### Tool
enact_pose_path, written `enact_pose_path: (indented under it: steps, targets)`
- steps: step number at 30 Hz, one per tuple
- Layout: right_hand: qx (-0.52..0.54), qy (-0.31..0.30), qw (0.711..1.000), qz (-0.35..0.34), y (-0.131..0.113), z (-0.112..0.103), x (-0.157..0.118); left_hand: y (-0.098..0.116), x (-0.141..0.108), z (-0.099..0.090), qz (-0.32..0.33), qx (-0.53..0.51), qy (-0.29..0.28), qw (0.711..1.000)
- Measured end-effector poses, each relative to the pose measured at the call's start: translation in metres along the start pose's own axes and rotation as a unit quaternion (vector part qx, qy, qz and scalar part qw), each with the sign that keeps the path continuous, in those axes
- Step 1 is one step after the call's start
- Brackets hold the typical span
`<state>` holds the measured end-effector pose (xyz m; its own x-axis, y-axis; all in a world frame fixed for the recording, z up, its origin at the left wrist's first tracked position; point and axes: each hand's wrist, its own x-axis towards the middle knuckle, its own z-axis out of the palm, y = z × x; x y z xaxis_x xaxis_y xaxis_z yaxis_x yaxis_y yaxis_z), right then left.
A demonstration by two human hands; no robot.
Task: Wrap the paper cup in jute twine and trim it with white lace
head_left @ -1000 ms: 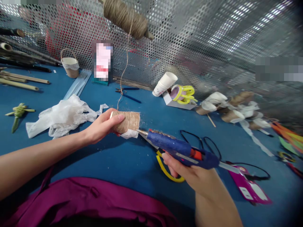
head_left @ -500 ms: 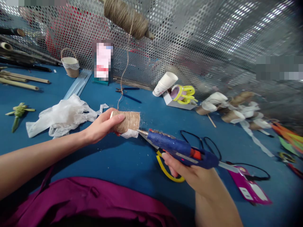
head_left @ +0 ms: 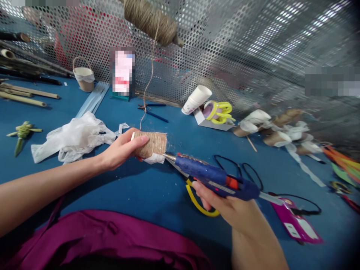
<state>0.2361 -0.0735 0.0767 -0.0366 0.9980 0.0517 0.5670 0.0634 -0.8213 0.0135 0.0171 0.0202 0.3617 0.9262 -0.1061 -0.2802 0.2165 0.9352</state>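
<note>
My left hand (head_left: 122, 148) grips a twine-wrapped cup (head_left: 154, 144) lying on its side, thumb on top. A white lace piece (head_left: 154, 159) shows on the cup's lower edge. From the cup, a strand of twine (head_left: 152, 71) runs up to a large twine spool (head_left: 150, 21). My right hand (head_left: 215, 197) is closed around a blue glue gun (head_left: 202, 170), whose metal tip is at the cup's right rim near the lace. Scissors with yellow handles (head_left: 197, 200) lie beneath the gun, partly hidden.
White lace (head_left: 81, 133) lies left of the cup. Pliers (head_left: 154, 114), paper cups (head_left: 197, 99) and a box (head_left: 215, 123) holding yellow-handled scissors stand behind. A magenta badge (head_left: 298, 223) is at right, sticks (head_left: 28, 92) at far left. A perforated metal screen (head_left: 174, 71) rises behind.
</note>
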Motion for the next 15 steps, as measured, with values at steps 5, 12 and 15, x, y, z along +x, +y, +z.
enact_pose_path:
  steps: [5,12,15]
  targets:
    - [-0.002,-0.004,1.0,0.004,-0.0012,0.0005,-0.0001,0.0009,-0.0006,0.0008,-0.003,-0.005,0.0,1.0]
    - [-0.001,0.005,1.0,0.011,-0.0009,0.0005,-0.0002,0.0,0.0004,0.0003,0.005,0.001,0.002,1.0]
    - [-0.004,0.006,1.0,0.011,0.0041,-0.0009,-0.0003,0.0005,0.0002,0.0008,0.002,0.005,-0.002,1.0]
